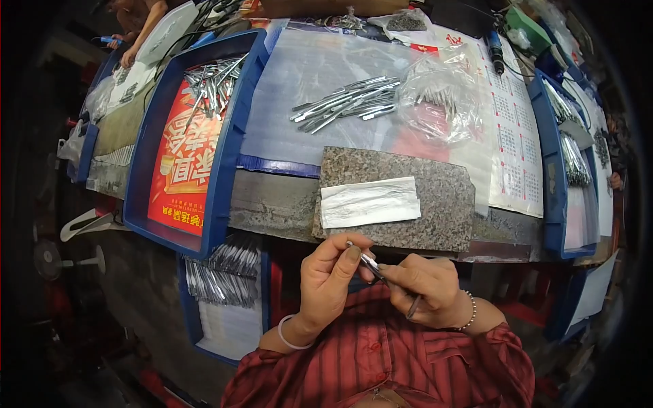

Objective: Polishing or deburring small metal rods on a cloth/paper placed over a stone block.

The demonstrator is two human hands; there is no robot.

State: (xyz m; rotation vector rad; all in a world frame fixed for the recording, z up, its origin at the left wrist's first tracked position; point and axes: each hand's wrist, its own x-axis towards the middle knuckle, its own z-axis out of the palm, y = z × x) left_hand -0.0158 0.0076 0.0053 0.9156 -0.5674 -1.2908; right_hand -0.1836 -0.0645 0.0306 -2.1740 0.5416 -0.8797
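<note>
A slim silver metal tool (369,261) with a darker end slants between my two hands in front of my chest. The thumb and fingers of my left hand (325,280) pinch its upper end. Farther down its length, my right hand (430,289) is closed round it, and the dark end pokes out below those fingers. I cannot tell whether it is one piece or two. Just beyond my hands lies a speckled stone slab (442,204), with a folded white cloth or paper pad (371,202) on it.
A pile of similar slim metal tools (347,102) lies on plastic sheeting, beside a clear bag (442,95) holding more. A blue tray (235,136) stands left, another blue tray (554,170) right. Below the table edge sits a blue bin (187,326). Another person's hand (128,57) shows far left.
</note>
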